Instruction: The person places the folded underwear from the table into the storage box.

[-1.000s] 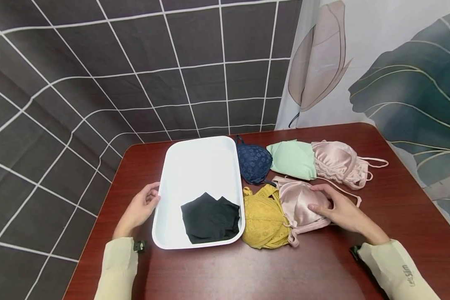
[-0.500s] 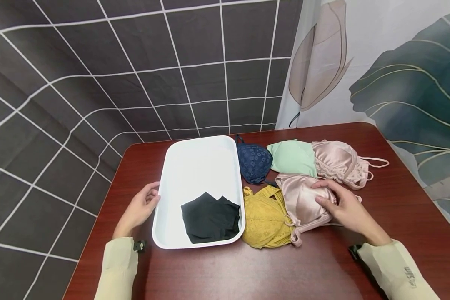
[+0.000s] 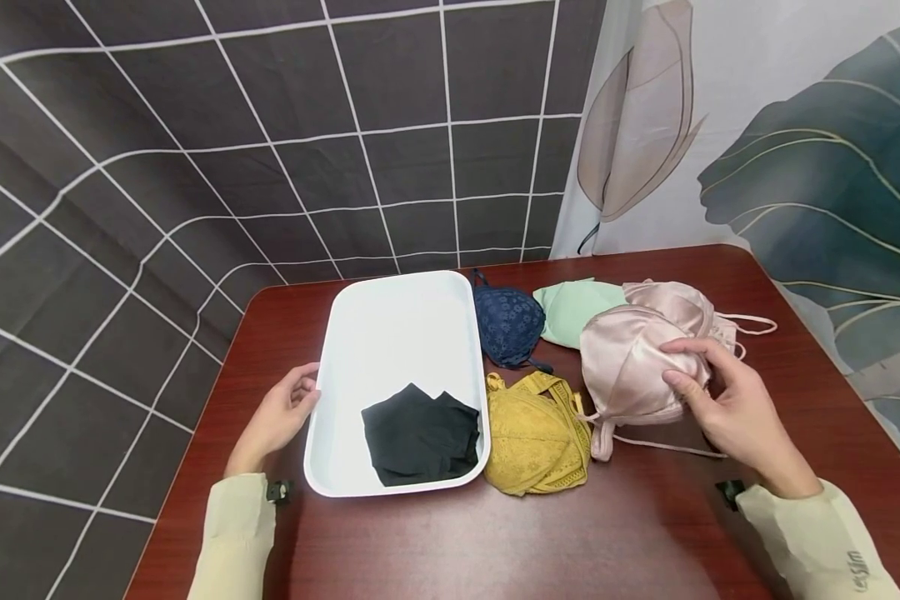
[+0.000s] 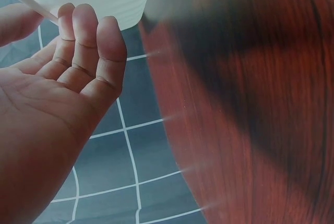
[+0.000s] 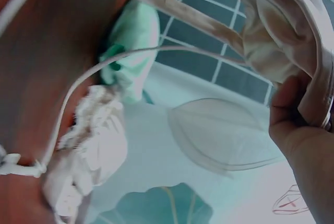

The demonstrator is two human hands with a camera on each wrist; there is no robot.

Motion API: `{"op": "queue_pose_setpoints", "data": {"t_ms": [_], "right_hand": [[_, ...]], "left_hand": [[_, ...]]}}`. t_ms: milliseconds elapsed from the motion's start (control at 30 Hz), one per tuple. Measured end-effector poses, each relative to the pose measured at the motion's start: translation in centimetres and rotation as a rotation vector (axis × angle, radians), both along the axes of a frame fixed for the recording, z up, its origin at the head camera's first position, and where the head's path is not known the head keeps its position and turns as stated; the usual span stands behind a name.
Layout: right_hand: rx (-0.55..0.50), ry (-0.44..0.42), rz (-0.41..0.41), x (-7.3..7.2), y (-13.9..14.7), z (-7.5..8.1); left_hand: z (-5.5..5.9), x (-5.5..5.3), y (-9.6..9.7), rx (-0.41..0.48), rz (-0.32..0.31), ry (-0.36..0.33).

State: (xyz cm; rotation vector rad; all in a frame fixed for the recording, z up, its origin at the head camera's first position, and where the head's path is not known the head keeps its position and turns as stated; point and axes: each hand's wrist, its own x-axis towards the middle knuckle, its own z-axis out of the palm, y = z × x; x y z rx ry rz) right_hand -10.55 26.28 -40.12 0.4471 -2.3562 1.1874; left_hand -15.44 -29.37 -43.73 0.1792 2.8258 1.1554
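Note:
A pink satin bra point(image 3: 637, 367) is lifted off the table at the right, its straps dangling. My right hand point(image 3: 735, 400) pinches it between thumb and fingers; the right wrist view shows the thumb on the bra's inner side point(image 5: 274, 41). My left hand point(image 3: 281, 417) rests its loosely bent fingers against the left side of a white tray point(image 3: 317, 450). In the left wrist view the fingertips point(image 4: 109, 38) meet the tray's outer wall. A folded black garment point(image 3: 420, 437) lies in the tray's near end.
Right of the tray lie a yellow lace bra point(image 3: 532, 437), a navy bra point(image 3: 508, 325), a folded mint-green garment point(image 3: 573, 308) and another pink bra with lace point(image 3: 678, 302). They rest on a red-brown table point(image 3: 510, 550). A dark checked curtain point(image 3: 390, 92) hangs behind.
The right hand has taken hold of the near pink bra and raised it, moving right, away from the yellow bra. The left hand and tray stay put.

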Motion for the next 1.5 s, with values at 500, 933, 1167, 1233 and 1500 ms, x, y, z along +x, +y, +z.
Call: {"op": "queue_pose_setpoints", "data": {"t_ms": [500,933,1167,1233,1500], "right_hand": [[-0.392,0.291,0.158,-0.2,-4.0,5.7],[-0.668,0.524,0.347,-3.2,-9.0,10.5],[-0.738,0.601,0.442,-3.6,-12.8,11.8],[-0.714,0.608,0.472,-3.7,-14.0,11.7],[-0.661,0.61,0.553,-4.7,-17.8,11.6]], "left_hand": [[-0.1,0.2,-0.2,0.007,-0.004,0.005],[0.0,0.3,-0.3,0.019,0.002,0.014],[-0.1,0.2,-0.3,0.02,0.006,-0.002],[-0.1,0.2,-0.3,0.022,0.004,-0.004],[-0.2,0.0,-0.1,0.032,-0.015,0.024]]}}
